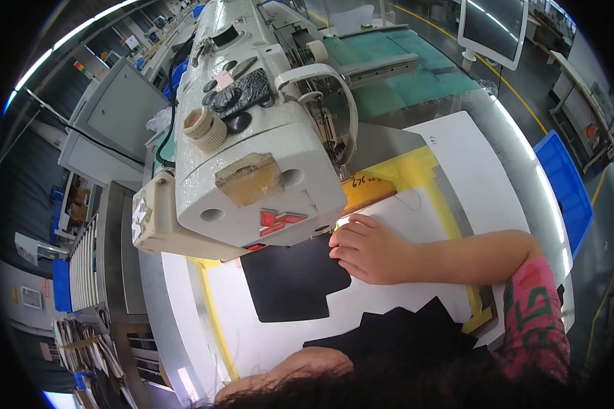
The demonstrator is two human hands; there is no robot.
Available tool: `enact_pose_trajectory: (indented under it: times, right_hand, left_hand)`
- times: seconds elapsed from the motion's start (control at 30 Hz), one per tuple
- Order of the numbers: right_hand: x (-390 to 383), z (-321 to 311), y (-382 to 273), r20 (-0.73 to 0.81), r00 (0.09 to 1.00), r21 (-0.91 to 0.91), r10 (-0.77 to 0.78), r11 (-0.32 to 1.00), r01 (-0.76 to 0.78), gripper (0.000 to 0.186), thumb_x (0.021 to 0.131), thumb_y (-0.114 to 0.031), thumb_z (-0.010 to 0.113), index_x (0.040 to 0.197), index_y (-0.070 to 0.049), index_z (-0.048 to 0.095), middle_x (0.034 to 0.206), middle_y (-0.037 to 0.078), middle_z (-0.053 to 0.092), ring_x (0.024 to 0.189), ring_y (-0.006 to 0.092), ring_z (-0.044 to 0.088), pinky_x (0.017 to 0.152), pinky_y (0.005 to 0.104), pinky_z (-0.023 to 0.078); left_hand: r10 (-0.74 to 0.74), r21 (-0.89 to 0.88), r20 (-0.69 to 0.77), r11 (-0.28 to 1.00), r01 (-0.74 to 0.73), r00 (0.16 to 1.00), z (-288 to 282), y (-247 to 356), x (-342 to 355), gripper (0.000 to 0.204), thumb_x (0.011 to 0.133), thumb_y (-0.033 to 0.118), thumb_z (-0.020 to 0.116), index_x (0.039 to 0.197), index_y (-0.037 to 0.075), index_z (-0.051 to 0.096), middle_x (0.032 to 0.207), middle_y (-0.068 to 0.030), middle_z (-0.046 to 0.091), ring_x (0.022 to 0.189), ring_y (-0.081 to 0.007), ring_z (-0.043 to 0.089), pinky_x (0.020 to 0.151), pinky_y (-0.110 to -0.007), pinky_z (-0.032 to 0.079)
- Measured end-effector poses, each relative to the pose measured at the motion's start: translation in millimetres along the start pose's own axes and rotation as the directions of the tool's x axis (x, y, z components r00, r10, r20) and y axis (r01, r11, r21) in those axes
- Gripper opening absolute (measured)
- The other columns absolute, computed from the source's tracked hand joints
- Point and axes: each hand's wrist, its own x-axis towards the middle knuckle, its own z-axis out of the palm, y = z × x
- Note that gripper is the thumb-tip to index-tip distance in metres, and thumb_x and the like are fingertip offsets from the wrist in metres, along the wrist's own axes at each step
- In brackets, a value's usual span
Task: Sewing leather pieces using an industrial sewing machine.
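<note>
My right hand (375, 252) reaches in from the right, its fingers bent and drawn together beside the lower front of a white sewing machine head (252, 157). The fingertips meet the right edge of a flat black piece (290, 286), whose far part lies hidden under the head. What the fingers hold, if anything, is out of sight. At the bottom, skin of my left hand or forearm (307, 361) shows; hair covers the rest, fingers included. Several more black pieces (402, 330) overlap in a pile just to its right.
White sheeting (225, 293) edged with yellow tape (447, 211) covers the work surface. A yellow block (372, 191) lies beside the needle area. Blue bin (563, 191) and monitor (494, 31) stand to the right; a grey cabinet (126, 102) and stacked sheets (85, 351) are left.
</note>
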Motion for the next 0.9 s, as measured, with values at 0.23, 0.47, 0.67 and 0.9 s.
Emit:
enact_pose_trajectory:
  times: [0.23,0.47,0.67,0.9]
  right_hand:
    - [0.6,-1.8,-4.7,0.119,0.991,0.009,-0.058,0.998,0.058,0.026,0.087,-0.025,0.062,0.105,-0.006,0.064,0.119,0.006,0.058,0.115,0.022,0.052,0.102,0.043,0.037]
    - [28.8,20.7,-58.3,0.231,0.967,0.065,-0.11,0.993,0.097,0.05,0.092,-0.034,0.055,0.128,0.001,0.05,0.134,0.017,0.051,0.125,0.0284,0.047,0.104,0.0443,0.036]
    - [71.1,25.2,-92.3,0.66,0.748,-0.262,0.073,0.955,0.139,0.05,0.082,-0.015,0.059,0.125,0.007,0.05,0.129,0.025,0.049,0.114,0.0365,0.053,0.102,0.0441,0.038]
    - [54.4,40.6,-98.2,0.217,0.976,-0.351,0.036,0.935,0.043,0.023,0.077,-0.01,0.061,0.094,0.005,0.061,0.088,0.015,0.056,0.083,0.0282,0.06,0.083,0.0394,0.046]
  left_hand:
    - [-0.052,0.071,-0.032,0.996,0.054,0.998,5.3,-7.6,5.0,0.013,0.079,0.004,0.068,0.091,0.004,0.064,0.087,-0.0121,0.061,0.076,-0.0218,0.06,0.07,-0.031,0.048]
    - [-0.041,0.119,-0.003,0.992,0.042,0.999,-21.9,-1.5,-25.3,0.012,0.078,0.003,0.068,0.09,0.004,0.064,0.086,-0.0119,0.061,0.073,-0.0212,0.06,0.067,-0.031,0.047]
    - [-0.05,0.102,0.004,0.994,0.049,0.999,-51.8,3.7,-51.3,0.012,0.078,0.002,0.068,0.089,0.004,0.064,0.085,-0.0117,0.061,0.071,-0.0208,0.06,0.064,-0.03,0.047]
    - [-0.076,0.098,0.028,0.993,0.073,0.997,-80.8,7.4,-93.1,0.011,0.078,0.001,0.067,0.087,0.005,0.064,0.083,-0.0115,0.061,0.069,-0.0202,0.06,0.061,-0.03,0.046]
